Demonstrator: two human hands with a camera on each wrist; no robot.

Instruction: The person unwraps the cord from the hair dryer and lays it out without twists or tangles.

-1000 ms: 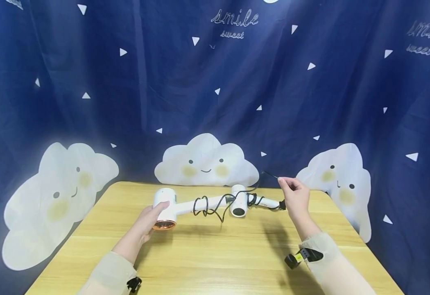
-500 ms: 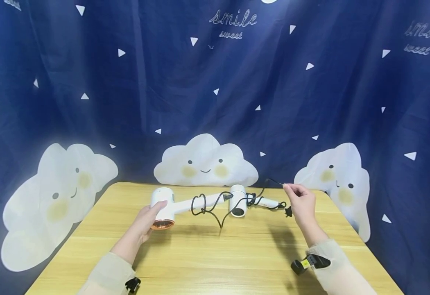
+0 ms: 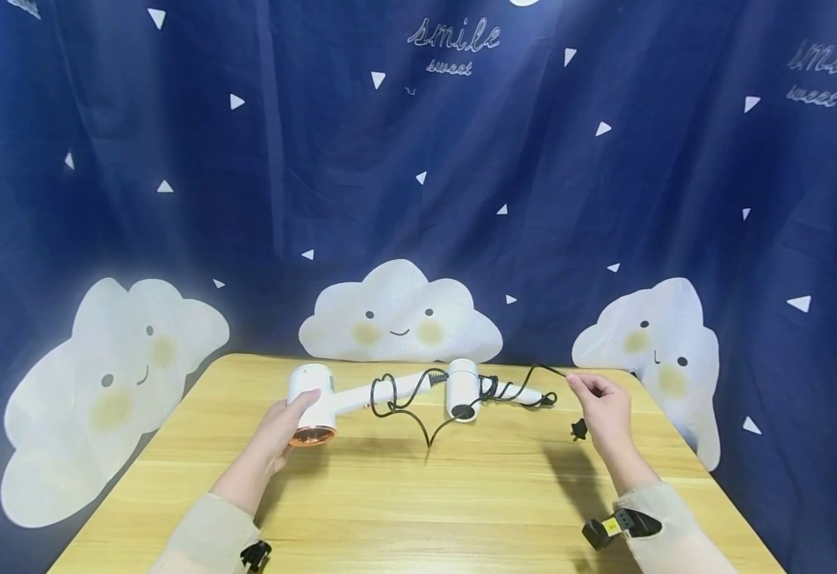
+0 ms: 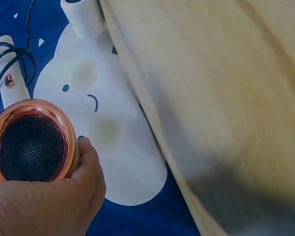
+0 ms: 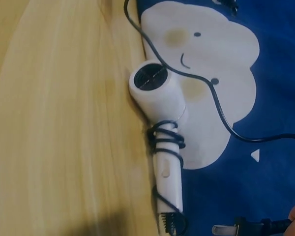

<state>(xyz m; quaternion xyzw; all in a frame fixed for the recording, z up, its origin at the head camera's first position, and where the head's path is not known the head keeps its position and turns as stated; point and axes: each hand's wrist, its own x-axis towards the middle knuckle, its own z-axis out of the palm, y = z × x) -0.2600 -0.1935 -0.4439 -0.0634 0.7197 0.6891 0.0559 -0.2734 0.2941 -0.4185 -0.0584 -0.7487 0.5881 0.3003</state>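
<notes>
Head cam: L fingers (image 3: 308,399) grip copper-rim dryer (image 3: 350,399), R fingers (image 3: 583,383) pinch blk cord (image 3: 429,442)

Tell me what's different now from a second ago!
The right grip moved right and lower in the head view, pulling the black cord along; the plug beside it went too. The left grip and its copper-rimmed hair dryer shifted slightly left. Nothing new was grabbed or let go. The other hair dryer stayed on the table.

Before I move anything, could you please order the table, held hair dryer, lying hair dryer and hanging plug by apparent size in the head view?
1. Table
2. Held hair dryer
3. Lying hair dryer
4. Hanging plug
</notes>
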